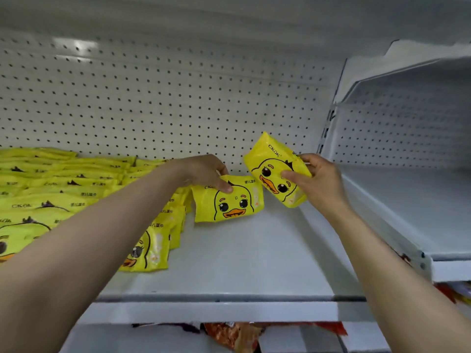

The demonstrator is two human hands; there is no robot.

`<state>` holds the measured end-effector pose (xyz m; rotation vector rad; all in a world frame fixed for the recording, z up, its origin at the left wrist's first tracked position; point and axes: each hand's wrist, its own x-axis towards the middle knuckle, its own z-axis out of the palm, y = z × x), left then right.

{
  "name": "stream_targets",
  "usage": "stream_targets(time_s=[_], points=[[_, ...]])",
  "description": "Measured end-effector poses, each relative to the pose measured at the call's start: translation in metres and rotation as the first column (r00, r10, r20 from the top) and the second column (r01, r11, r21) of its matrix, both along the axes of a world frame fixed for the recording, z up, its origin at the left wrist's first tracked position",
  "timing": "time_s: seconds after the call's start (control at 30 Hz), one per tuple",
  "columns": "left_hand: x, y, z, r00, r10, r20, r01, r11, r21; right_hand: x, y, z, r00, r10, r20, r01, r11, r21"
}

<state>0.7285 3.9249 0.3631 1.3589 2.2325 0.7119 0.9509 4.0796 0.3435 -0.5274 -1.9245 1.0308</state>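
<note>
Stocking the white metal shelf (229,256): left grip (204,171) pinches a yellow plastic duck-face pack (234,202) standing; right grip (318,179) pinches a tilted twin pack (270,161), which probably next needs setting upright just right of the left grip.

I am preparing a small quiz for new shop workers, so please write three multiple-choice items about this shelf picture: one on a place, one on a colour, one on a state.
1. Where is the first pack, held by the left hand?
A. in a basket
B. standing on the white shelf
C. on the floor

2. What colour are the stacked packs at the left?
A. red
B. blue
C. yellow

3. How is the second pack, held by the right hand?
A. lying flat, untouched
B. hanging on a hook
C. tilted, pinched between thumb and fingers

Answers:
1 B: its lower edge rests on the shelf, at the end of the row.
2 C: all are bright yellow with a duck face.
3 C: the thumb presses its front and the duck face leans sideways.
</note>
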Motion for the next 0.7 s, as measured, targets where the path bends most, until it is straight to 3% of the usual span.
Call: stream_targets(time_s=[0.23,0.57,0.7], points=[[-0.022,0.026,-0.004,0.983,0.002,-0.185,-0.011,0.999,-0.051,-0.013,0.018,-0.013,0.999,0.024,-0.029,-0.026,0.998,-0.05],[-0.071,0.055,-0.017,0.987,-0.017,-0.158,0.012,0.999,-0.033,-0.034,0.032,-0.013,1.0,-0.005,-0.023,0.003,0.999,-0.051],[-0.083,0.067,-0.018,0.97,-0.031,-0.243,0.022,0.999,-0.04,-0.041,0.037,-0.013,0.999,-0.014,-0.043,0.011,0.997,-0.072]])
